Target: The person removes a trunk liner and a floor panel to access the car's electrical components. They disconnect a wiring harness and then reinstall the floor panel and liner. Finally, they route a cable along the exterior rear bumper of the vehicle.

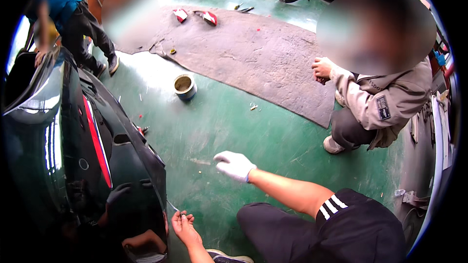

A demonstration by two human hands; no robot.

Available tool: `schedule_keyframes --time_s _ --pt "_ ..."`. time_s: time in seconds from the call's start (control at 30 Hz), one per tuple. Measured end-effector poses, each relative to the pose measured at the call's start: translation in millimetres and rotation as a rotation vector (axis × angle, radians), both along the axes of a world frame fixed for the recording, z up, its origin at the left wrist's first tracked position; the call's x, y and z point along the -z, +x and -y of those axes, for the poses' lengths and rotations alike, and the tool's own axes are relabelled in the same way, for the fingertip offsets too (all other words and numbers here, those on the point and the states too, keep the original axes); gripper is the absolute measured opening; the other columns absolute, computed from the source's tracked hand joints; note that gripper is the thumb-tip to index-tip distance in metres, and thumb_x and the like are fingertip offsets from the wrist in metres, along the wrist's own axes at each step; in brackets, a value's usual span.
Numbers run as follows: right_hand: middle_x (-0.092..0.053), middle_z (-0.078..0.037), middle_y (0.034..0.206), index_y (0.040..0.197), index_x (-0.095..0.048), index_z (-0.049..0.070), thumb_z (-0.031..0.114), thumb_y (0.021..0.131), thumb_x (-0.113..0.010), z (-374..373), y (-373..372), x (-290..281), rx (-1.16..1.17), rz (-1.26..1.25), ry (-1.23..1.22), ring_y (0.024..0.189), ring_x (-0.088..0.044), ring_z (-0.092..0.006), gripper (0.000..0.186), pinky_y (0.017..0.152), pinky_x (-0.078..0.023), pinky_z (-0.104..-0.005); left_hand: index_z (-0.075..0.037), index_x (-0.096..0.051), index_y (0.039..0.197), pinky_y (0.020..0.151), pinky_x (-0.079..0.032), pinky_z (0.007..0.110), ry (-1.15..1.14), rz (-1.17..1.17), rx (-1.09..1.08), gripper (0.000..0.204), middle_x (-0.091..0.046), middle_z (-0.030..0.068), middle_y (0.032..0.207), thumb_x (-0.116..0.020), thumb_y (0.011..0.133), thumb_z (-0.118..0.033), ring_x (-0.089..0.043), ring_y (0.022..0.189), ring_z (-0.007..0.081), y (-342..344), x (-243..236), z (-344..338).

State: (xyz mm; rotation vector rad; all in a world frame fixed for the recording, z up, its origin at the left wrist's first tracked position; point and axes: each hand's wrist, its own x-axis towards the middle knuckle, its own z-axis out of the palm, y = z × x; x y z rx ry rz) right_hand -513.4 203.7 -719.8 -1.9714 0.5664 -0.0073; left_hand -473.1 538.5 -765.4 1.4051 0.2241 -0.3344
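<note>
My bare left hand [185,228] is closed beside the lower side of a glossy dark car body panel [139,180]. Its fingertips pinch a thin pale metal rod [172,206], which slants up towards the panel's edge; the rest of the rod is hidden. Over the green floor, farther right, my right hand [235,165] wears a white glove. Its fingers reach out to the left, loosely bent, and no object shows in it. A long red strip [99,143] runs down the panel, and the dark gloss mirrors my hands.
A person in a beige jacket [385,102] squats at the right. Another in blue [68,2] stands far left by the car. A tin can [185,87] stands on the floor before a grey mat [253,53], which carries two red-and-white lamps [208,18].
</note>
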Motion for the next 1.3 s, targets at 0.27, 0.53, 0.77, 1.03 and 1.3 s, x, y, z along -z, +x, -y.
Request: schedule_keyframes --time_s 0.27,0.53,0.77,1.03,1.3 --pt "-0.072 -0.010 0.095 0.154 -0.039 -0.002 0.019 0.094 -0.064 152 -46 -87 0.717 0.398 0.120 0.078 -0.066 -0.0152 0.069 0.075 -0.056 -0.0312 -0.007 -0.056 0.121 0.083 -0.054 0.030 -0.147 -0.034 -0.052 0.017 -0.067 0.0092 0.114 -0.057 0.104 -0.007 -0.065 0.092 0.0171 -10 -1 18" --pt "-0.066 -0.024 0.131 0.130 -0.062 0.004 0.037 0.094 -0.056 91 -127 -19 0.272 0.015 -0.212 0.120 -0.064 -0.0397 0.050 0.104 -0.050 -0.0440 -0.014 -0.059 0.115 0.085 -0.053 0.032 -0.417 -0.131 -0.144 0.011 -0.069 0.0063 0.112 -0.061 0.103 -0.013 -0.064 0.095 0.0190 -20 -7 26" --pt "-0.067 -0.020 0.135 0.135 -0.065 0.002 0.064 0.082 -0.074 2 -262 125 0.151 -0.930 -0.069 0.126 -0.064 -0.0350 0.082 0.105 -0.052 -0.0448 -0.015 -0.060 0.113 0.086 -0.056 0.032 -0.455 -0.129 -0.137 0.008 -0.071 0.0047 0.114 -0.057 0.106 -0.015 -0.066 0.097 0.0174 -14 -2 2" --pt "-0.069 -0.012 0.134 0.129 -0.072 0.010 0.057 0.082 -0.078 15 -256 137 0.092 -1.051 -0.018 0.121 -0.068 -0.0321 0.067 0.101 -0.055 -0.0444 -0.013 -0.059 0.112 0.083 -0.055 0.032 -0.436 -0.114 -0.085 0.007 -0.069 0.0068 0.110 -0.057 0.106 -0.014 -0.066 0.097 0.0183 -8 11 -2" --pt "-0.071 -0.014 0.130 0.124 -0.073 0.009 0.056 0.084 -0.071 24 -256 157 -0.053 -0.969 -0.031 0.115 -0.069 -0.0347 0.062 0.095 -0.055 -0.0446 -0.012 -0.048 0.115 0.073 -0.054 0.033 0.044 -0.110 0.116 0.012 -0.066 0.0101 0.105 -0.053 0.105 -0.009 -0.066 0.083 0.0215 16 8 -26"
